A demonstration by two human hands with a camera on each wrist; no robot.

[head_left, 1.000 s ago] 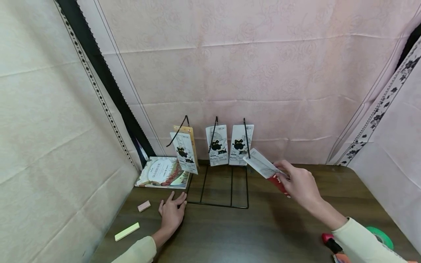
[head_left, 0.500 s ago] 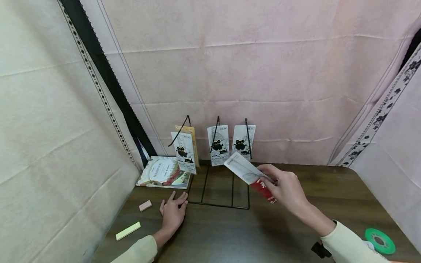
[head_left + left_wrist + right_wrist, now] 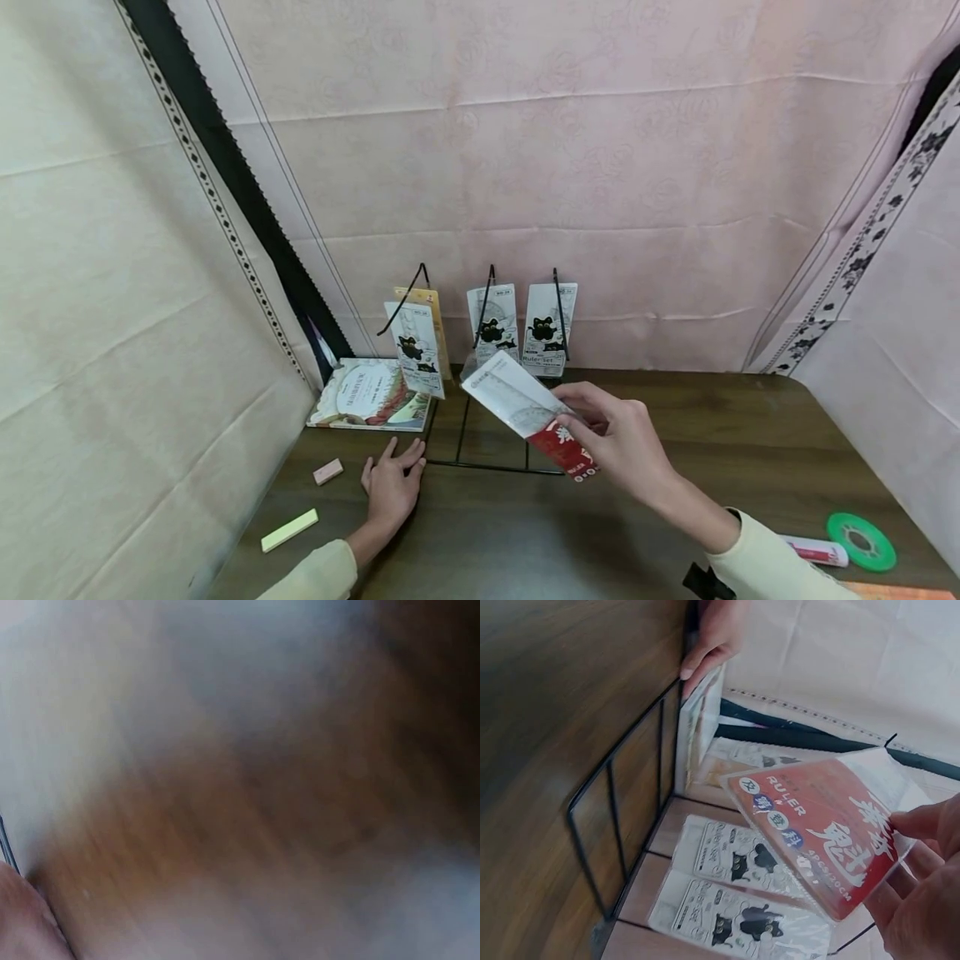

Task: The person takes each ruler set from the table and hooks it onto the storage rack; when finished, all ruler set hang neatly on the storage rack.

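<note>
My right hand pinches a flat red-and-white ruler set packet by its edge, thumb on one face. The packet is tilted in front of the middle and right hooks of a black wire display rack. In the right wrist view its red face shows "RULER" lettering. My left hand rests by the rack's front left corner, fingers extended. White cat-print packets hang from the left hook, middle hook and right hook. A yellow packet hangs behind the left one. The left wrist view is mostly blurred.
A book with a printed cover lies left of the rack, partly behind the left packets. Near my left hand are a pink block and a yellow strip. A green ring and a white-and-pink tube lie at right.
My right hand has carried the ruler set packet leftward, from beside the rack's right hook to in front of the middle hook. My left hand keeps its place.
</note>
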